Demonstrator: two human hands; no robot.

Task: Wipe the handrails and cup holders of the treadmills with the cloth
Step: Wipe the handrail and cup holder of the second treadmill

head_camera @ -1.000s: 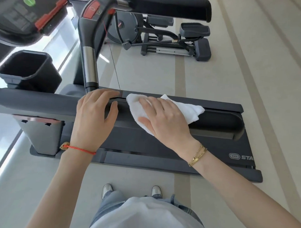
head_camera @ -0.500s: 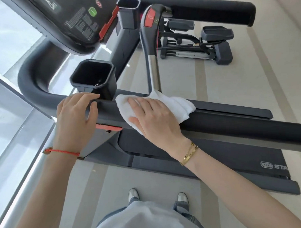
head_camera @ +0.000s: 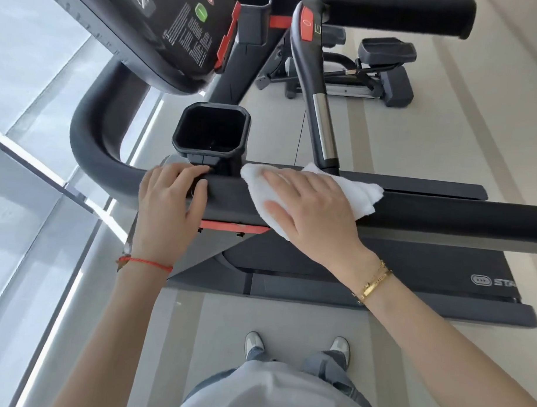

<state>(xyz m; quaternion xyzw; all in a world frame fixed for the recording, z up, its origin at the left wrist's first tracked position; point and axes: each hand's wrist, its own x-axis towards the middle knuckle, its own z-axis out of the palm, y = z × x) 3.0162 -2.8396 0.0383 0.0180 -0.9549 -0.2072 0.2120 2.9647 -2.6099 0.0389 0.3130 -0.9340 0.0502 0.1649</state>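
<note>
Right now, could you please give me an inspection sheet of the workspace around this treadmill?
Surface: dark handrail runs across the view, no marks visible.
Job's things: white cloth lies on the handrail; black cup holder sits just behind it, apparently empty.
Clutter: nothing seen.
Hands: right hand presses flat on the cloth; left hand rests on the handrail beside the cup holder.
Cables: thin cord hangs by the upright grip.
Surroundings: console above, another exercise machine beyond, glass to the left.
</note>
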